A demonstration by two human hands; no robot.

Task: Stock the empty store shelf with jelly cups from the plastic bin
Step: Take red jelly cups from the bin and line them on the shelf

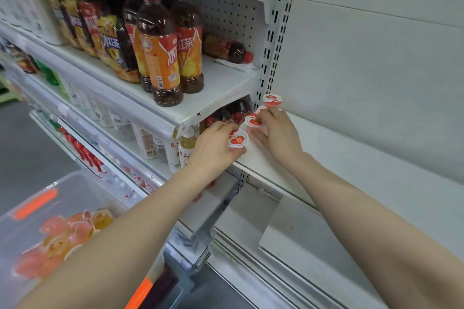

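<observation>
Both of my hands are at the left end of a white store shelf (326,148). My left hand (216,148) grips a strawberry jelly cup (237,138) at the shelf's front corner. My right hand (278,133) holds a second strawberry jelly cup (253,120) just behind it. Two more cups stand in a row toward the back, a partly hidden one (261,109) and the rearmost cup (272,100) by the upright. At the lower left, a clear plastic bin (32,203) holds several pink and orange jelly cups (62,233).
Left of the shelf, a neighbouring unit carries iced tea bottles (160,57) above and pale drink bottles (183,150) at hand level. A perforated metal upright (270,57) separates the units. A white panel wall (376,70) backs the shelf. Lower white shelves (288,233) sit below.
</observation>
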